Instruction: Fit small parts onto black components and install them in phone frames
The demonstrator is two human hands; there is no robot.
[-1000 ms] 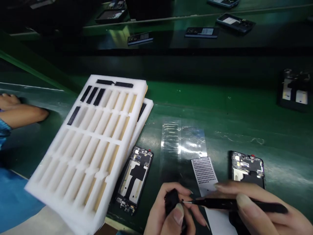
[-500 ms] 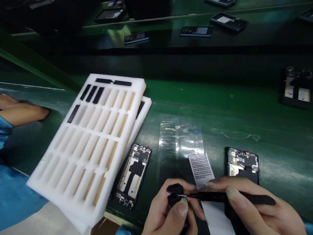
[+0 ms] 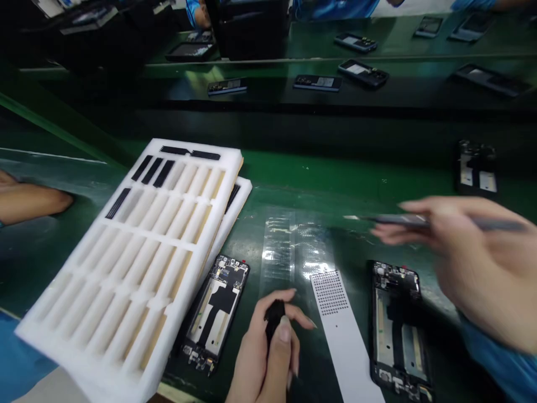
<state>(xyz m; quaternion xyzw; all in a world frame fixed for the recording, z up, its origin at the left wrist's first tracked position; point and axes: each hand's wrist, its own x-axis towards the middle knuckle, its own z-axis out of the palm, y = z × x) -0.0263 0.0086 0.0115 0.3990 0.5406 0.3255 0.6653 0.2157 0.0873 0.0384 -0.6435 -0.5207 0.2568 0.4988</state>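
Observation:
My left hand (image 3: 271, 347), low in the middle, has its fingers closed on a small bundle of black strips (image 3: 274, 314). Their lower part is hidden by the thumb and palm. My right hand (image 3: 465, 252), blurred by motion, grips dark tweezers (image 3: 403, 220) that point left above the bench. No piece can be made out at the tweezer tips. Below that hand lies an opened phone (image 3: 396, 330), and between the hands is a white sheet with rows of black dots (image 3: 342, 341). Another opened phone (image 3: 216, 313) rests left of my left hand.
A white foam tray (image 3: 138, 235) with several black strips in its slots sits tilted on a second foam tray (image 3: 241, 193). Clear film (image 3: 279, 240) lies on the green bench. More phones (image 3: 316, 83) are on the rear ledge. A person's arm (image 3: 33, 201) is at the far left.
My right hand with the tweezers has moved up and right, away from the black strips. My left hand has shifted slightly left and lower. The whole view has tilted up a little.

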